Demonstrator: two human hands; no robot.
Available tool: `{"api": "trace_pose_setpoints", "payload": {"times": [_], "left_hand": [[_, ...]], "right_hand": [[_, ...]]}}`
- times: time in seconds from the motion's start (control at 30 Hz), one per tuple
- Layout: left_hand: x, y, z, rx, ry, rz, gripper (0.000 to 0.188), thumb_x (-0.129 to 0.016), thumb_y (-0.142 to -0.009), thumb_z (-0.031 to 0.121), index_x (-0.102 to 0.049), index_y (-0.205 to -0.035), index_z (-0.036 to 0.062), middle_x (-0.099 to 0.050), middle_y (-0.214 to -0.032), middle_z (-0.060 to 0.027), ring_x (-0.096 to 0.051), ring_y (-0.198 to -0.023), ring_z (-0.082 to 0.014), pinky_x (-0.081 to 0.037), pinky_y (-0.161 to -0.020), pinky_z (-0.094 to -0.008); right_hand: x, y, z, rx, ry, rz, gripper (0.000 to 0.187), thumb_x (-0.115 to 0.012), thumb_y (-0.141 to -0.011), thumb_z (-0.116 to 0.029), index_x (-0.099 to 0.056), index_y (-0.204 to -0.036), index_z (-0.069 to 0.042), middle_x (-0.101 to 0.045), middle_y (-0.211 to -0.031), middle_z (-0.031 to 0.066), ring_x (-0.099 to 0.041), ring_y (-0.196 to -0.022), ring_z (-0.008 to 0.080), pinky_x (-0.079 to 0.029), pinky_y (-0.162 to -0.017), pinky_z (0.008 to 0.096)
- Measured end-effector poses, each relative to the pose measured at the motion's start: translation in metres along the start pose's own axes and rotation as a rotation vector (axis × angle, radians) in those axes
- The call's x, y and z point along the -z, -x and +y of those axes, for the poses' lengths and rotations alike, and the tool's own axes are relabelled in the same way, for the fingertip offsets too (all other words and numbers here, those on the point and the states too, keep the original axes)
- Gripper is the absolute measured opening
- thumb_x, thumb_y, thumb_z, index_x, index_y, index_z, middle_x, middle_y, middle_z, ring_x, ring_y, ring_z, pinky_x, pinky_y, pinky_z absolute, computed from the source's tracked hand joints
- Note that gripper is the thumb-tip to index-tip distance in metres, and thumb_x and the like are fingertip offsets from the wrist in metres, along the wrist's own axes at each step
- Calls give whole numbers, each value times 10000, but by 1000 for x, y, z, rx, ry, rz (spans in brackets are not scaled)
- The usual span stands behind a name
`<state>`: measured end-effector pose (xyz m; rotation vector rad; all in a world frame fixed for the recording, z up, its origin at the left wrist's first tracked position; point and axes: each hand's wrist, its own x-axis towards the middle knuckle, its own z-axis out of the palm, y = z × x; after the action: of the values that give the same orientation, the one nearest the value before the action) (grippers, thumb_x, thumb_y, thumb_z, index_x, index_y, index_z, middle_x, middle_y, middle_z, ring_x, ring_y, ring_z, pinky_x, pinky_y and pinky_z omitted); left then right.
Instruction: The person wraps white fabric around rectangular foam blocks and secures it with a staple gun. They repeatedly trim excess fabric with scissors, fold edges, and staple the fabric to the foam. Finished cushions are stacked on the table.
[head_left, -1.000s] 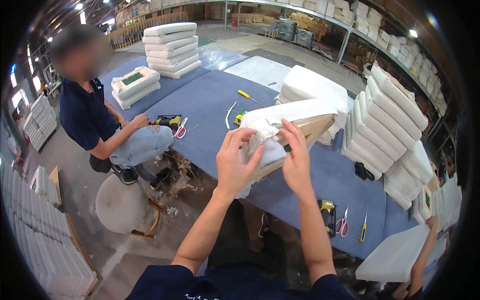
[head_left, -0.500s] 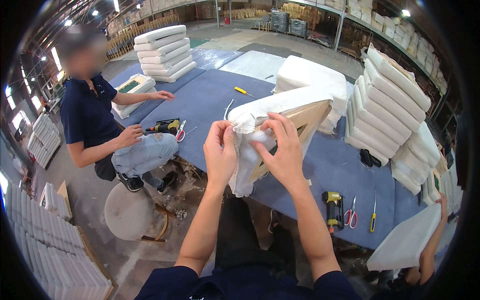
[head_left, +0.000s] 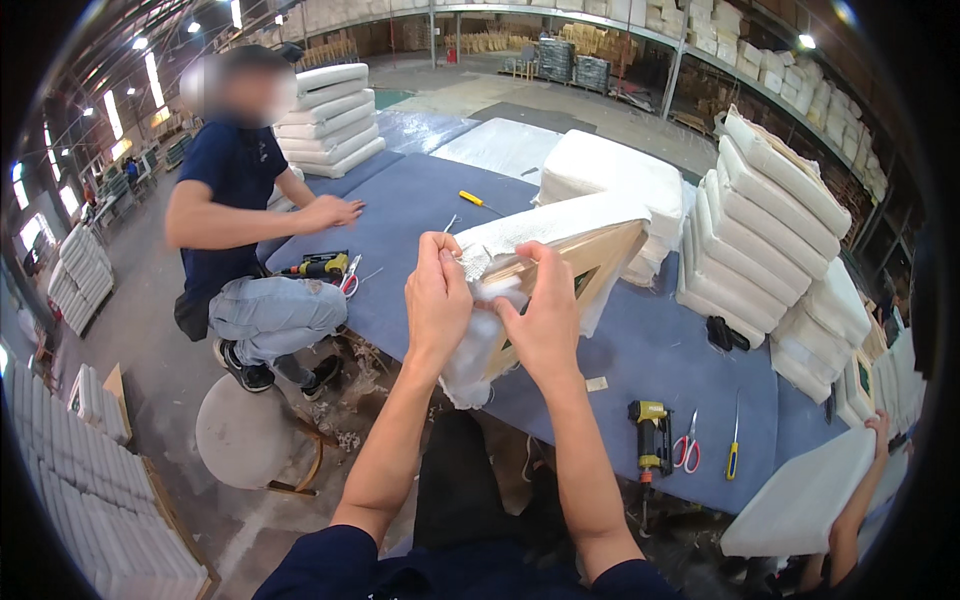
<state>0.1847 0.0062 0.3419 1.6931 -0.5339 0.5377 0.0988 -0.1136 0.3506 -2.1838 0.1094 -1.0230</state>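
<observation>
A seat cushion with a wooden frame [head_left: 603, 250] stands tilted at the table's near edge, its underside partly turned toward me. White fabric [head_left: 560, 222] covers its top and hangs loose below the corner. My left hand [head_left: 438, 300] is closed, pinching the fabric at that corner. My right hand [head_left: 545, 315] grips the same corner, its index finger on the frame's edge and its thumb below, against the white padding [head_left: 503, 290]. Bare wood shows between the two hands. What lies under the fingertips is partly hidden.
A stapler gun [head_left: 652, 437], red-handled scissors [head_left: 687, 453] and a yellow screwdriver [head_left: 733, 460] lie at right on the blue table [head_left: 420, 205]. White cushions [head_left: 760, 225] are stacked behind them. A co-worker [head_left: 235, 180] sits at left; another person's hand [head_left: 878, 430] holds a cushion at right.
The fabric at the corner has been drawn apart, so more wood and padding show between my hands. The co-worker at left has leaned in toward the table, arm stretched across.
</observation>
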Motion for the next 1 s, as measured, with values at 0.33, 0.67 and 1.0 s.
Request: {"api": "trace_pose_setpoints", "payload": {"times": [0.33,0.67,1.0], "left_hand": [[-2,-4,8,-123,-156,25,97,-490,-1124,87,-585,-1138,72,-616,-686,-194,-651,-621,-394,-458,-577,-492],[15,15,-30,-387,-15,-228,326,-673,-1014,87,-615,-1335,80,-676,-1169,-188,-676,-1105,-375,-532,-924,-446],[24,41,-46,-210,137,-616,1522,-963,-629,286,22,-1759,21,-171,-1772,-313,-194,-1649,-499,-192,-1332,-566]], "right_hand": [[-28,-16,4,127,141,42,506,-843,-758,25,-579,-1176,-84,-650,-1190,102,-612,-1197,366,-545,-974,495],[-9,-1,37,188,-21,149,521,-944,-720,-107,-602,-1114,-102,-669,-1138,82,-607,-1199,373,-461,-1046,545],[16,59,23,66,-437,-24,168,-781,-906,-87,-645,-904,12,-635,-834,120,-642,-752,282,-511,-686,395]]}}
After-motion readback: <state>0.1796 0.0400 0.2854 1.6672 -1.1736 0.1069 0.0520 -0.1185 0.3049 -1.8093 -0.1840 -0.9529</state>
